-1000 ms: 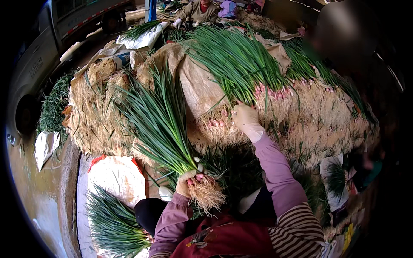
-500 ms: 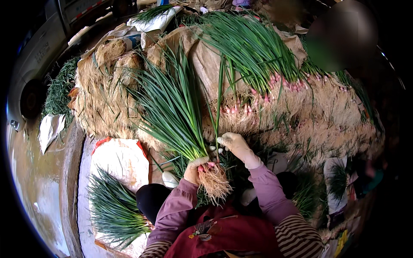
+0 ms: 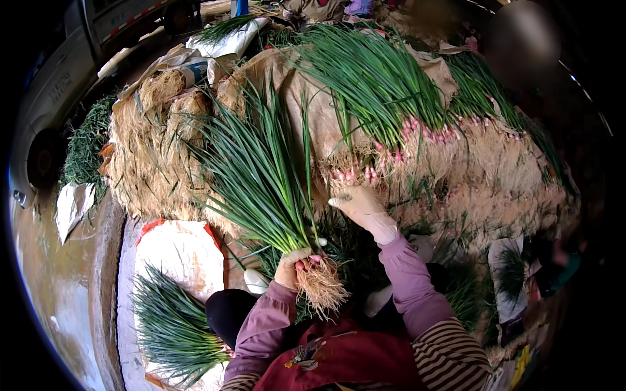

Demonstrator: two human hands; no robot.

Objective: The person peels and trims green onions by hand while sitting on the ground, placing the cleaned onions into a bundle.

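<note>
My left hand (image 3: 287, 268), in a pale glove, is wrapped round the base of a bunch of spring onions (image 3: 264, 169). Their long green leaves fan away from me, while the pink bulbs and shaggy tan roots (image 3: 322, 288) hang over my lap. Off to the right, my right hand (image 3: 360, 204), also gloved, is held with its fingers stretched leftward and nothing visible in them. It is just short of the loose pink-bulbed spring onions (image 3: 355, 174) at the near edge of the large heap (image 3: 378, 81).
A smaller bunch of spring onions (image 3: 173, 322) lies on a white sack (image 3: 182, 251) at the left. Thick root mats (image 3: 153, 150) cover the heap's side. A parked vehicle (image 3: 62, 85) stands far left. Another person, blurred, is at the upper right.
My right hand has left the stalk beside the bunch and moved up toward the heap. That stalk now leans in against the bunch, which my left hand still grips, slightly lower.
</note>
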